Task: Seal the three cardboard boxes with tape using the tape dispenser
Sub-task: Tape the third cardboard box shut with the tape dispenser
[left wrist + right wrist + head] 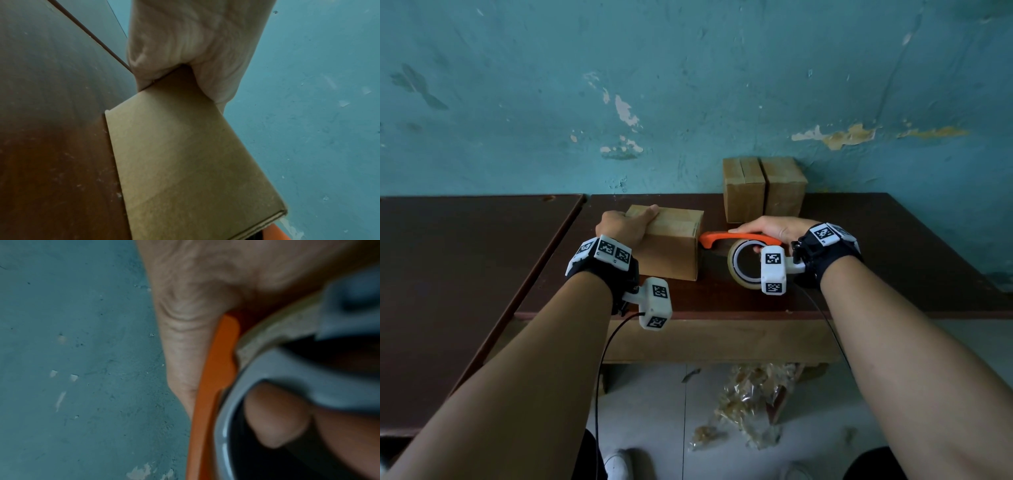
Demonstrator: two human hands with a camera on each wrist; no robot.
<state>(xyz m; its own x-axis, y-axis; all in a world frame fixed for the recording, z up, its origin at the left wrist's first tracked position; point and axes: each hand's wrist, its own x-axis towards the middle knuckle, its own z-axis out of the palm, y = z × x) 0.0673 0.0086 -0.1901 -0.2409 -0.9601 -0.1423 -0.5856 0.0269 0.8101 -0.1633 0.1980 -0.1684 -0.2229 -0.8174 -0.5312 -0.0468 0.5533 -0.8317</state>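
Tabletop of dark brown wood (893,246) fills mid-frame. Two upright tan cardboard boxes (763,188) stand touching, upper right of centre; whether taped, unclear. Third brown cardboard box (671,246) lies centre, left hand (625,221) gripping its top corner. Right hand (770,229) clamps orange-handled tape dispenser with clear roll (743,260), nose touching box's right edge. Judgement: a taping pass on this box is under way, progress overall uncertain.

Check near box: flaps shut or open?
Shut. The near box shows a flat top with flaps down; the left hand grips its far corner. Tape on it: cannot tell.
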